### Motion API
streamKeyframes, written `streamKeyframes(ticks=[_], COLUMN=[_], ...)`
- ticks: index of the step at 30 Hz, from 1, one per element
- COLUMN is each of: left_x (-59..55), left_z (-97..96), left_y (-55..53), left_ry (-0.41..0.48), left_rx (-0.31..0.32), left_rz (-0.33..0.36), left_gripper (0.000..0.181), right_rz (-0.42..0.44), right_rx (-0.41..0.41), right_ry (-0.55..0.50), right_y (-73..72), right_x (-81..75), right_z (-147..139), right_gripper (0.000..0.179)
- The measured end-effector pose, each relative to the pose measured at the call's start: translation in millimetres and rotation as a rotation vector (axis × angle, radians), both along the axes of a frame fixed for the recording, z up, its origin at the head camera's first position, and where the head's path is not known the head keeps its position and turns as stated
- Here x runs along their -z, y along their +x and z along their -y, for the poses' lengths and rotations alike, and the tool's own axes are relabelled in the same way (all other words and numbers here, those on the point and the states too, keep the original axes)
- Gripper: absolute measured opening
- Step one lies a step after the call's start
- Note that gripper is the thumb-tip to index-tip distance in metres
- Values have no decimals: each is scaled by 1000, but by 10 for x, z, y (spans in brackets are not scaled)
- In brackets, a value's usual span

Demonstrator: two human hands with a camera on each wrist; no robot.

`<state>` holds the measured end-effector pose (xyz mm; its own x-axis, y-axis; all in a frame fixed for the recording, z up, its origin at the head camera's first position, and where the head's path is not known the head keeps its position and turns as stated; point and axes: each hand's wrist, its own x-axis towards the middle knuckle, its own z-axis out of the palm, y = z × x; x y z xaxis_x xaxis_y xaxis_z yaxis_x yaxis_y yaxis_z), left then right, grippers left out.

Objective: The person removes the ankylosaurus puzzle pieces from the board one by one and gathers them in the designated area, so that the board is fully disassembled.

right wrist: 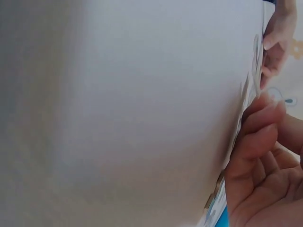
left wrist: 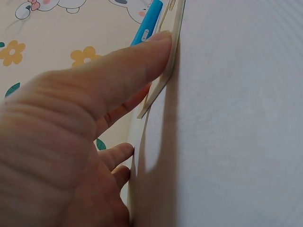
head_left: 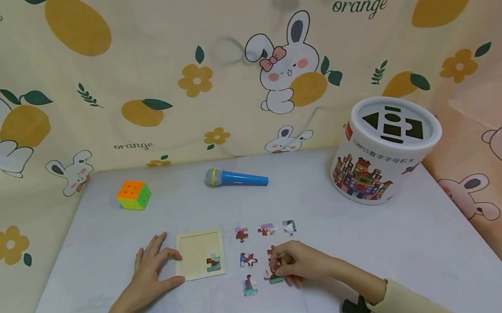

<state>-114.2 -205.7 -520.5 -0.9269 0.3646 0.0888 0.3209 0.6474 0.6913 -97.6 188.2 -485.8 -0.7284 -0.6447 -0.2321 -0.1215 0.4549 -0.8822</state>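
My left hand (head_left: 154, 270) rests at the left side of a shallow wooden puzzle tray (head_left: 192, 253), its thumb and index finger touching the rim. In the left wrist view the thumb (left wrist: 142, 56) lies straight along the tray's edge. One puzzle piece (head_left: 213, 262) sits in the tray's near right corner. Right of the tray, my right hand (head_left: 302, 261) has bent fingers and pinches a puzzle piece (head_left: 274, 269), mostly covered by the fingertips. Other loose pieces lie around it, among them a far one (head_left: 267, 229) and a near one (head_left: 249, 285).
Behind the tray stands a Rubik's cube (head_left: 134, 195) on the left and a blue toy microphone (head_left: 237, 177) in the middle. A large white bucket (head_left: 371, 170) with a shape-sorter lid is at the back right. A printed cloth (head_left: 223, 106) hangs behind the table.
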Motion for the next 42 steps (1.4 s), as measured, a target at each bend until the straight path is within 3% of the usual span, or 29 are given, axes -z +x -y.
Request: streamKeyframes(ticks=[7,22,30,36,42], left_x=[5,-6,4,8,19], left_z=[-1,-5,-7,-12,0], left_y=[-2,-2,0,-3,10], left_ry=[4,-4,0,7,25], left_rx=[-3,-11,-10,-7,5], left_rz=[3,16,15,19,-6], left_gripper=[36,37,37,37,36], right_rz=[0,-38,-124,-127,-265], right_rx=[17,16,-7,-10,14], right_ry=[33,108,177,165,143], right_y=[39,64,49,-47,-230], right_x=[-7,-16,-87,-200,-306], right_z=[7,21,32,112,329], right_gripper=[2,14,21,20,11])
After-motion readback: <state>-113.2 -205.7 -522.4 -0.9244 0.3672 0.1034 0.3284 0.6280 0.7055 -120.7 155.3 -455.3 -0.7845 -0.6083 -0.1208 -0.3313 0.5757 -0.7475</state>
